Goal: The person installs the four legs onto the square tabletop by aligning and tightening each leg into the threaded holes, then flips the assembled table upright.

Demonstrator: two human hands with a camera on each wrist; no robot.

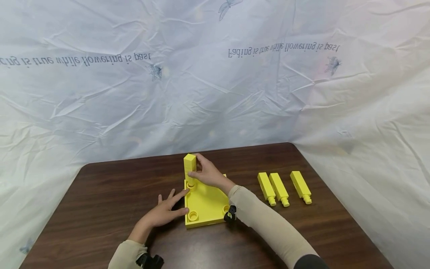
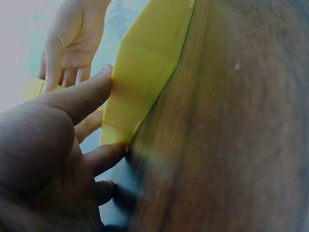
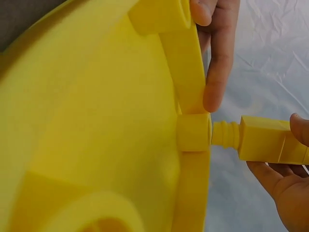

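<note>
A yellow panel (image 1: 206, 203) with raised edges and round corner sockets lies on the brown table. My right hand (image 1: 209, 173) grips a square yellow leg (image 1: 189, 163) between thumb and fingers, holding it upright over the far-left corner. In the right wrist view the leg's threaded end (image 3: 226, 134) is at the mouth of a socket (image 3: 193, 131), most of its thread still showing. My left hand (image 1: 162, 212) is spread at the panel's left side, its thumb and fingertips touching the edge. The left wrist view shows the panel's outer side wall (image 2: 140, 77) against those fingers.
To the right, three more yellow legs lie on the table (image 1: 242, 160): a left one (image 1: 266, 186), a middle one (image 1: 279, 188) close beside it, and a right one (image 1: 300, 185) farther off. A white printed cloth (image 1: 215, 93) hangs behind the table.
</note>
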